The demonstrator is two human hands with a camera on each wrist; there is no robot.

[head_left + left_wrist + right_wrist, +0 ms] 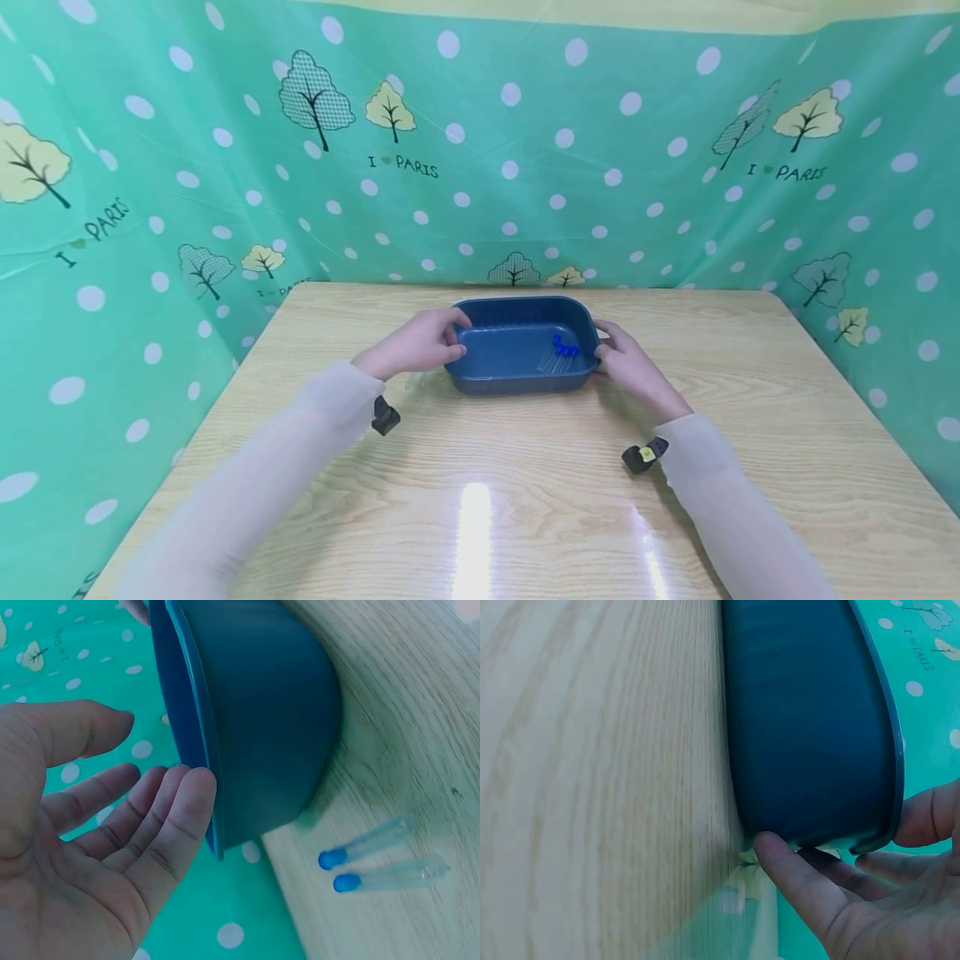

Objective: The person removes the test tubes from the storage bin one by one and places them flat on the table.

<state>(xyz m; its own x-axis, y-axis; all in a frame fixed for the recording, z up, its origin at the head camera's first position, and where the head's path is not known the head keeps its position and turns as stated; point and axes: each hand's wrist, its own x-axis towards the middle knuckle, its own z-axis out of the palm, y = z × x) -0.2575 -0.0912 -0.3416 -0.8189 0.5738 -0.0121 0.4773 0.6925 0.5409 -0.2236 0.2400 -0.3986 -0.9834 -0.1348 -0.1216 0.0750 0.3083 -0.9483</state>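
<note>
A dark blue rectangular tub (pixel 517 385) stands on the table between both hands. Several clear tubes with blue caps (pixel 564 348) lie inside it, towards the right end. At the tub's left end is my left hand (pixel 423 342); in the left wrist view its fingers touch the rim, while the thumb stays apart from them. My right hand (pixel 628 360) holds the right end, its thumb at the rim and its fingers against the end wall in the right wrist view. Two more blue-capped tubes (pixel 382 859) lie on the table beside the tub's left end.
The light wood table (pixel 525 467) reaches back to a green dotted curtain (pixel 517 208), which also hangs along both sides. Bright reflections (pixel 472 533) show on the table's near part. Each wrist carries a small black camera mount (pixel 385 415).
</note>
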